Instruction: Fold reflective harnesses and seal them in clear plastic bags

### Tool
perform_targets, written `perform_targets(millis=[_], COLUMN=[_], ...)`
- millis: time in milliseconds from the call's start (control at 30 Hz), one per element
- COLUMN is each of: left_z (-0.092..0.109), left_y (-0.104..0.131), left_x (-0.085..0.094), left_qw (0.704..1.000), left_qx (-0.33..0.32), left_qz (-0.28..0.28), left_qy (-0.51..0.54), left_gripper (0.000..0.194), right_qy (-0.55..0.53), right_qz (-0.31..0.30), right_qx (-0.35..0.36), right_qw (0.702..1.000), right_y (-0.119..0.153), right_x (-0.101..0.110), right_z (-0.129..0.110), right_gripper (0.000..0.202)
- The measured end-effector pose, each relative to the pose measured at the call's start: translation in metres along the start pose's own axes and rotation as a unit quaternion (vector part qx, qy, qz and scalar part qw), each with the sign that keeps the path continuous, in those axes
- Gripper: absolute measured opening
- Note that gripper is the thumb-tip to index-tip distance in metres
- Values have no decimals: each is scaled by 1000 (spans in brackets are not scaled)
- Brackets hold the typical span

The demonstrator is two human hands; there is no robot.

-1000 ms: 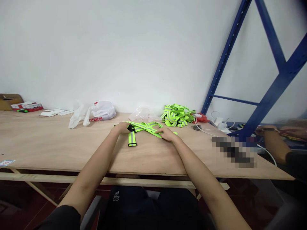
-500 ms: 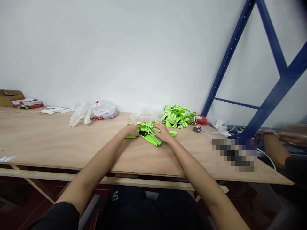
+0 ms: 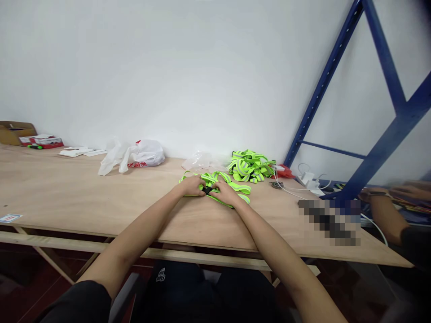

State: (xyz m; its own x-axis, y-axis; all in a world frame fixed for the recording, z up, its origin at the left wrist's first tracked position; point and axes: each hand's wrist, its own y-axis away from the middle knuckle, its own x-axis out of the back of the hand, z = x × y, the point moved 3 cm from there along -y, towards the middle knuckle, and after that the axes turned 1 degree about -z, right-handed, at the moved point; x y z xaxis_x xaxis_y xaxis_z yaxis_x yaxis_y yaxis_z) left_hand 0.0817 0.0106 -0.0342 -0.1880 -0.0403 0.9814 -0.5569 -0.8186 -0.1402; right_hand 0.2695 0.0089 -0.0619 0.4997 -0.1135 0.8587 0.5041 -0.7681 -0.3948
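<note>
Neon-green reflective straps [image 3: 240, 188] with grey stripes lie bunched on the wooden table [image 3: 128, 202]. Between my hands is a black buckle [image 3: 207, 190] joined to these straps. My left hand [image 3: 194, 185] has its fingers closed on the buckle's left side. From the right, my right hand [image 3: 221, 190] grips the buckle's other side, its fingers bent over the straps. Whether the buckle's halves are joined cannot be made out. Behind and to the right sits a larger tangled pile of the same green straps [image 3: 251, 166].
Along the wall lie a white plastic bag [image 3: 150, 152], clear plastic [image 3: 200, 160], white papers [image 3: 79, 151] and boxes [image 3: 16, 133]. A blue rack [image 3: 377, 148], cables and a red bag [image 3: 285, 171] stand right. Beyond the rack, another person's arm [image 3: 387, 215] shows.
My hands have come closer together around the buckle, my left hand shifting right. My right hand now grips the buckle's right side, and the straps spread further right.
</note>
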Motion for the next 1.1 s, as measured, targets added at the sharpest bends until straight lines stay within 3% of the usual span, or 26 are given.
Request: perform_targets(millis=[167,467,567,767,1100], left_z=[2,-1,0,1,-9], left_y=[2,1,2,1,4], left_x=[0,2,4,10,12], left_qw=[998,988,985,984,989], left_qx=[-50,-104,-116,-93,-51], left_qz=[27,50,54,56,32], left_qy=[31,98,117,141,134], left_gripper=[29,28,25,30,42], right_qy=[-37,-103,-110,-109,-123], right_qz=[-5,0,14,49,45], right_qx=[-5,9,10,3,-11], right_qw=[999,995,994,993,991], right_y=[2,7,7,4,5], right_x=[2,7,9,17,21], right_z=[-1,-4,-5,-7,-1], right_gripper=[21,53,55,49,51])
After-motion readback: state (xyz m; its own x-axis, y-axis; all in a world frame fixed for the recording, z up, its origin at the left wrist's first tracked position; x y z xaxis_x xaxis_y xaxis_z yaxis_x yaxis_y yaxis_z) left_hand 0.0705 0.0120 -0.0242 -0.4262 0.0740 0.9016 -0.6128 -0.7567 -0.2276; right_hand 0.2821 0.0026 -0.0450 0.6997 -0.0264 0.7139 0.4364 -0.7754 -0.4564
